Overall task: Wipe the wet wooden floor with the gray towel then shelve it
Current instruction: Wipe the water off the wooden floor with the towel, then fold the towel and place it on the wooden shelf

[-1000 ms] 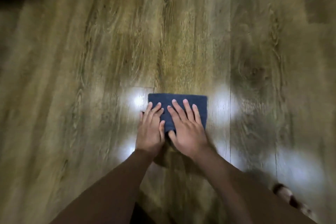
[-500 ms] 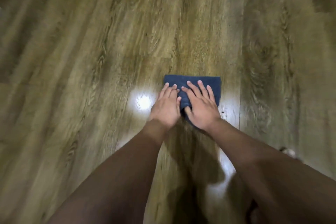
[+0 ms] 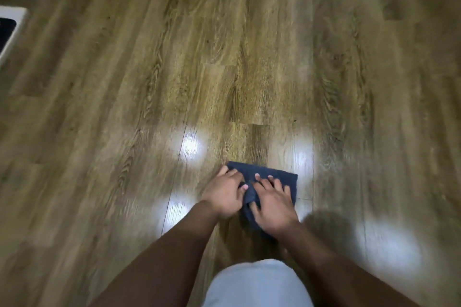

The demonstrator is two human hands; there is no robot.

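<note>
1. Towel (image 3: 272, 177), dark gray and folded, is spread flat on the wooden floor (image 3: 249, 70), low and centre in the head view.
2. The left hand (image 3: 224, 193) is laid on the towel's left edge with fingers curled over the cloth; a firm clasp cannot be told.
3. The right hand (image 3: 273, 203) is pressed flat on the towel, fingers splayed, nothing clasped.
4. Bright glare patches are seen on the boards beside the towel.
5. A pale garment (image 3: 257, 284) is seen at the bottom edge.
</note>
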